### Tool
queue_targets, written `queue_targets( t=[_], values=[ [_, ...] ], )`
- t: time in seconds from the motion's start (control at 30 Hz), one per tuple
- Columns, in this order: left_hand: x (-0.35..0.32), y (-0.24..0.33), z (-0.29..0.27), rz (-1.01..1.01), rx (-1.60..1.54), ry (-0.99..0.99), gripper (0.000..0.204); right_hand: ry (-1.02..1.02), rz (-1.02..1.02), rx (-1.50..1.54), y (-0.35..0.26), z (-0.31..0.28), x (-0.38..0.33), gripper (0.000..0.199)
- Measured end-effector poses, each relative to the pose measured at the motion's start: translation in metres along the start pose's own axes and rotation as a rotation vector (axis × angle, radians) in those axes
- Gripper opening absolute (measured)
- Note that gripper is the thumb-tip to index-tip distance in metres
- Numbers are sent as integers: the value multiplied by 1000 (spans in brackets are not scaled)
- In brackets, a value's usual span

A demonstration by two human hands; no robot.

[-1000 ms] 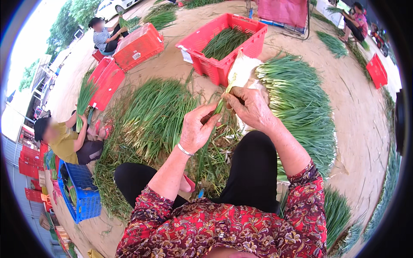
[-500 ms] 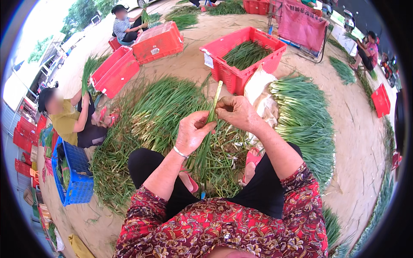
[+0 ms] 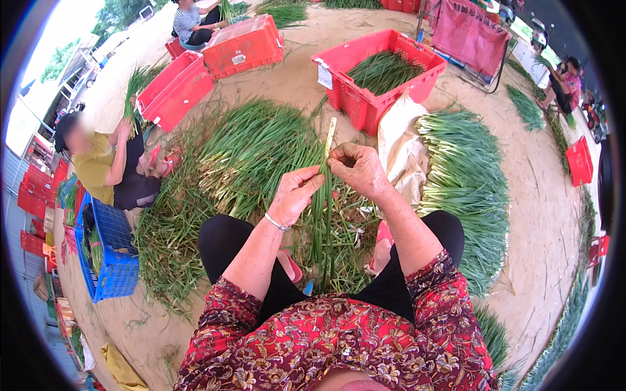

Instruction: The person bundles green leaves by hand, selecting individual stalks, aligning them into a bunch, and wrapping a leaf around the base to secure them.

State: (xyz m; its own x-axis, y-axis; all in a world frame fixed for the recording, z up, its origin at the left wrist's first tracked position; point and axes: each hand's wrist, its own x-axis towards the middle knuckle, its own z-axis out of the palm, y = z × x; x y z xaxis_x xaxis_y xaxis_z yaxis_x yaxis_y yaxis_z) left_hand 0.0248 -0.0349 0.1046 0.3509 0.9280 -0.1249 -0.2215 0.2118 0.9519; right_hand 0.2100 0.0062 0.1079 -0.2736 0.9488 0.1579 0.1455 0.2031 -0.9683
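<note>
A few garlic chives (image 3: 330,135) stand upright between my hands, pale stalk ends at the top and green leaves hanging down between my knees. My left hand (image 3: 298,197), with a silver bangle at the wrist, pinches them around the middle. Just right of it, the curled thumb and fingers of my right hand (image 3: 360,171) grip the same stalks; the exact contact is partly hidden. Ahead and left lies a loose heap of uncleaned chives (image 3: 257,153). To the right, a neat row of chives (image 3: 463,189) has its white ends turned inward.
A red crate (image 3: 378,78) with chives stands ahead, beside a white sack (image 3: 405,150). Leaf scraps (image 3: 169,247) cover the ground at left, near a blue crate (image 3: 114,254). A person (image 3: 98,159) sits at left holding chives; more red crates (image 3: 171,94) stand behind.
My right hand has dropped slightly and its fingers have shifted along the stalks. My left hand has moved a little to the right, and the hanging leaves are straighter. The whole view has shifted slightly.
</note>
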Motion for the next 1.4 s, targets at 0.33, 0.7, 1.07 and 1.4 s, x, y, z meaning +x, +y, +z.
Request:
queue_targets(
  t=[0.33,0.7,1.07,1.4],
  values=[
    [4,-13,-6,79,77,105,27,-15,104,198,-7,0,-5,22],
    [-4,-7,17,602,966,307,40,145,111,269,14,13,-9,15],
    [7,-30,-2,222,393,204,28,105,126,97,15,12,-17,14],
    [3,-25,-11,143,91,160,19,75,61,101,13,15,-19,19]
  ],
)
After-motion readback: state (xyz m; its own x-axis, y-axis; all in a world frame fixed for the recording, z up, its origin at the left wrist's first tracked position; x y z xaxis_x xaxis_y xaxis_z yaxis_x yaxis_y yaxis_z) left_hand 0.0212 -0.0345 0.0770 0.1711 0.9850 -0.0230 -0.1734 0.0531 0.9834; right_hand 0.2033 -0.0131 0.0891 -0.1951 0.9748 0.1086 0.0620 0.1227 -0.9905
